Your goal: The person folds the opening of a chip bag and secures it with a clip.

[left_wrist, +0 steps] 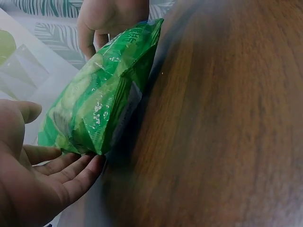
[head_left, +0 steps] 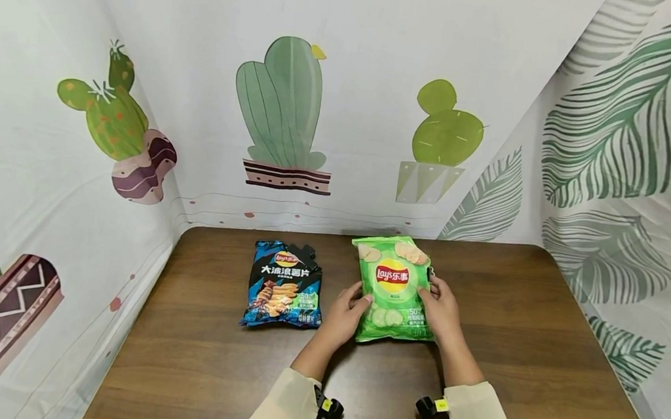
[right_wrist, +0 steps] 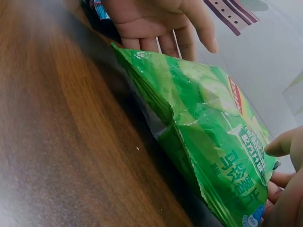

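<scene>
A green bag of potato chips [head_left: 391,306] lies face up between my two hands on the brown table. My left hand [head_left: 344,312] is at the bag's left edge. In the left wrist view its fingers [left_wrist: 78,182] reach out fairly straight against the bag's side, and the thumb stands apart from the bag. My right hand [head_left: 442,310] holds the opposite edge, thumb on the front and fingers curled behind. A small dark thing, too small to identify, shows beside the right fingers. The bag's underside is hidden.
Left of my left hand lies a blue and black bag of potato chips [head_left: 284,291], with a black clip-like object [head_left: 306,255] at its top right corner. The wooden table [head_left: 210,371] meets a cactus-print cloth [head_left: 373,107] behind. Each wrist wears a small black camera.
</scene>
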Motion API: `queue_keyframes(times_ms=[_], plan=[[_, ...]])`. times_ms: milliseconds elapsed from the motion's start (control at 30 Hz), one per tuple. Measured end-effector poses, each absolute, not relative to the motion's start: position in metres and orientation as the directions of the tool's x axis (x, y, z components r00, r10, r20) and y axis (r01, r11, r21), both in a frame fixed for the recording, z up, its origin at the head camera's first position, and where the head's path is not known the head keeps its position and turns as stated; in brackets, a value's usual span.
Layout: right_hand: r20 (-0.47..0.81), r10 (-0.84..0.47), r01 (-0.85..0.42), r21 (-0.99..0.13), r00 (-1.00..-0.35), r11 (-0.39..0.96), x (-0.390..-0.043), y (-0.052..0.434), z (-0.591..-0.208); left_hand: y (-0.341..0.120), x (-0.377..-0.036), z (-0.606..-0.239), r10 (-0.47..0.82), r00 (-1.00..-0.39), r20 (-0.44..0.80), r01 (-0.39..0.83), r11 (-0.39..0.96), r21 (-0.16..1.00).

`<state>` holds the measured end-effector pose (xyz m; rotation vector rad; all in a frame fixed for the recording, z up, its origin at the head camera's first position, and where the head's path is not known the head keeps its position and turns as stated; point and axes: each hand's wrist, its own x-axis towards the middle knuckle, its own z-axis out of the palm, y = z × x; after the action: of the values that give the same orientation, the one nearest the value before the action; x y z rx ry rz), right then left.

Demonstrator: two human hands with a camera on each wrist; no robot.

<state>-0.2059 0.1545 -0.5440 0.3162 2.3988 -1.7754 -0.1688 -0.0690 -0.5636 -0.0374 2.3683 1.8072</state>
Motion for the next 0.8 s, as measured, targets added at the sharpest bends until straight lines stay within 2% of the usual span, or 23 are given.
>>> queue_keyframes(times_ms=[267,567,800], plan=[[-0.191,0.116,0.215,-0.945,-0.975,0.247,-0.206,0.153,-0.542,-0.071,-0.169,-0.563,0.056,-0.988,-0.145,-0.127,0.251,0.96],[-0.101,0.141,0.133,-0.963,-0.985,0.235,-0.206,0.148,-0.541,-0.077,-0.171,-0.564,0.088,-0.987,-0.131,-0.11,0.211,0.971],[-0.101,0.136,0.13,-0.966,-0.985,0.223,-0.205,0.147,-0.538,-0.085,-0.173,-0.559,0.048,-0.991,-0.124,-0.112,0.205,0.972]])
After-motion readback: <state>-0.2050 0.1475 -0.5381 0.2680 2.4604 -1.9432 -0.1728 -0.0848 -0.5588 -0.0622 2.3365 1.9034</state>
